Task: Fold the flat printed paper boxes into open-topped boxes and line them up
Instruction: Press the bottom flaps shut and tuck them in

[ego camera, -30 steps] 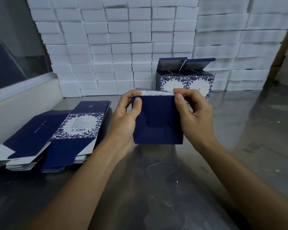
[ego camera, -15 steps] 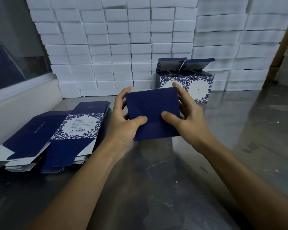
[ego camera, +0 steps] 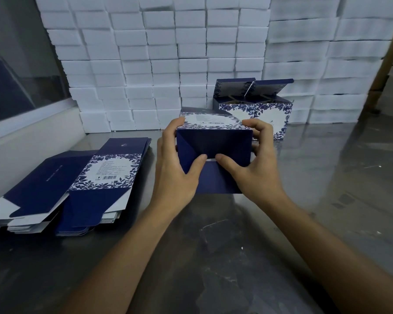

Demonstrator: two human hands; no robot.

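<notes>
Half-folded navy box (ego camera: 213,143) gripped between left hand (ego camera: 175,168) and right hand (ego camera: 254,164), fingers curled around its sides. Both thumbs pressing on bottom flaps, tips nearly meeting

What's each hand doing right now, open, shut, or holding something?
Left hand: holding the half-folded blue box, thumb pressing its bottom flap.
Right hand: holding the same box, fingers round its far side, thumb on the flap.
</notes>
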